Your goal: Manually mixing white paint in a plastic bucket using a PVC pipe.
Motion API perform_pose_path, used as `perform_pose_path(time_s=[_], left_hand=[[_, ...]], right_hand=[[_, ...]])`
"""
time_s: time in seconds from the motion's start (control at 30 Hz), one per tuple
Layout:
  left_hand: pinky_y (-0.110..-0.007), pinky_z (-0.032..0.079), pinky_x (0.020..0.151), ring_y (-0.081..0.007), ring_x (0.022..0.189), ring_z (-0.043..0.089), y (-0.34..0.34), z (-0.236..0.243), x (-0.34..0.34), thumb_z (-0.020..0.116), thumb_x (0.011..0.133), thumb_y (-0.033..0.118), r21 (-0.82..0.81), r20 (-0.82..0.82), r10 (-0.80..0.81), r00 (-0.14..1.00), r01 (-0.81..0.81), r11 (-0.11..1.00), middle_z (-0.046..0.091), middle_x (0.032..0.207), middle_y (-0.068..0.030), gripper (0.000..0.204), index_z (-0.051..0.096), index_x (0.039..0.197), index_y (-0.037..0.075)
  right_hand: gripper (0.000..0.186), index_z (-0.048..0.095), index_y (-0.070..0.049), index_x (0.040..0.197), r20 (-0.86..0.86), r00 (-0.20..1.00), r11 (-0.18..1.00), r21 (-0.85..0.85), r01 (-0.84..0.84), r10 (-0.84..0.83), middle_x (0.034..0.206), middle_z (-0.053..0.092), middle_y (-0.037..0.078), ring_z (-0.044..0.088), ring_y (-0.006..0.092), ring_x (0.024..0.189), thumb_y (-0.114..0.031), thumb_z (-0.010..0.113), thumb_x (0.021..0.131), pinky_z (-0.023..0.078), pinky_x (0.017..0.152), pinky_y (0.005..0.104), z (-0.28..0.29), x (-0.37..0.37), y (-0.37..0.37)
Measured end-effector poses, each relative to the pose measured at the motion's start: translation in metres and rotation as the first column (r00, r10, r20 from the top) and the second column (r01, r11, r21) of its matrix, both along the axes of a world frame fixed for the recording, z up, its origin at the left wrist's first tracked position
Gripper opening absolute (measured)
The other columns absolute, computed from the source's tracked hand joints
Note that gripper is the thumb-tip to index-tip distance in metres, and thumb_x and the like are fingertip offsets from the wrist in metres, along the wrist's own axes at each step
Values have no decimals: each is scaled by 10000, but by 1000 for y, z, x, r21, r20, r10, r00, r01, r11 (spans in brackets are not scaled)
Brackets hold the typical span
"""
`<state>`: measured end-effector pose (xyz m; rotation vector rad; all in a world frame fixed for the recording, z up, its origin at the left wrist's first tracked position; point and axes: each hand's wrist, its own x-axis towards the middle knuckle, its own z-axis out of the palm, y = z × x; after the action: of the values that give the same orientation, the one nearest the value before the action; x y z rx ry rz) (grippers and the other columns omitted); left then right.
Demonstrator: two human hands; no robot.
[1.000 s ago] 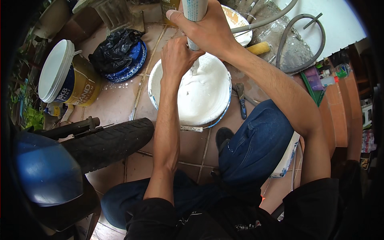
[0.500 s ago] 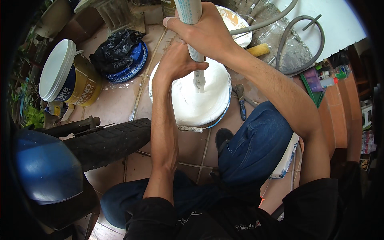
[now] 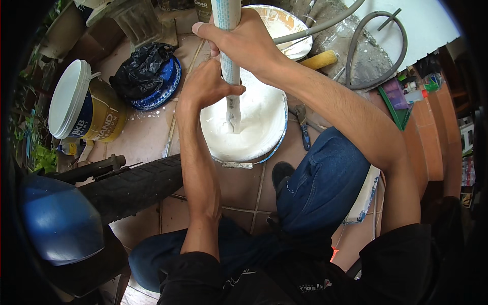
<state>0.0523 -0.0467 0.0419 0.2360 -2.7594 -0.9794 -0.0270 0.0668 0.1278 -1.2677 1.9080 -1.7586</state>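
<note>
A white plastic pipe [image 3: 232,71] with faint blue print stands slightly tilted, its lower end dipped into thick white paint [image 3: 254,134]. My right hand [image 3: 246,43] is wrapped round the pipe higher up, thumb stretched across it. Lower down, my left hand [image 3: 206,84] grips the same pipe, its thumb across the front and its other fingers partly hidden. The paint fills a round bucket [image 3: 285,129] on the tiles between my knees, with its handle lying at the near side.
A lidded paint bucket [image 3: 96,109] stands left, near a black plastic bag [image 3: 142,68] on a blue lid. A motorbike wheel [image 3: 137,185] lies close to my left forearm. At the right are a scraper [image 3: 303,127], a yellow paint roller [image 3: 319,60] and a grey hose [image 3: 351,51].
Both hands and the pipe have shifted left and its tip has come nearer within the paint. The grips look the same.
</note>
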Motion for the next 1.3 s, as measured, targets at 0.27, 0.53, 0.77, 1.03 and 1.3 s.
perform_pose_path(time_s=[0.27,0.53,0.77,1.03,1.3], left_hand=[[-437,544,670,-298,721,729,19,19,-6,905,646,385,-88,-42,249,968,-252,964,746,738,-117,414,810,927,96],[-434,485,558,-320,659,685,37,-10,-26,909,671,438,-58,-476,350,807,-426,903,687,667,-115,440,767,891,84],[-485,505,597,-379,652,672,30,-36,-42,933,653,445,-58,-632,289,719,-416,908,679,665,-167,508,750,869,23],[-465,549,916,-388,1037,699,9,-11,-20,919,658,279,-4,-217,-61,974,62,998,741,1070,-221,632,693,1174,-9],[-415,572,811,-342,859,732,-1,2,-3,903,606,347,0,0,-6,1000,6,1000,760,943,-186,579,765,1064,21]], right_hand=[[341,680,26,757,-49,995,993,-85,88,-92,637,665,108,695,189,609,-285,704,897,560,599,341,-4,-21,3],[313,660,37,772,-218,956,952,-277,133,-197,630,637,67,594,112,587,-206,709,963,454,523,333,8,-8,4],[352,670,44,755,-375,912,977,-185,103,-167,617,648,131,699,226,625,-275,694,900,557,618,366,-1,-12,-3],[344,659,54,748,-266,962,998,-13,57,-58,614,620,144,669,226,601,-260,707,881,534,609,373,-3,-8,-4],[331,671,29,744,-75,996,998,-37,51,-54,620,636,119,669,200,583,-266,713,887,538,584,349,-10,-5,-3]])
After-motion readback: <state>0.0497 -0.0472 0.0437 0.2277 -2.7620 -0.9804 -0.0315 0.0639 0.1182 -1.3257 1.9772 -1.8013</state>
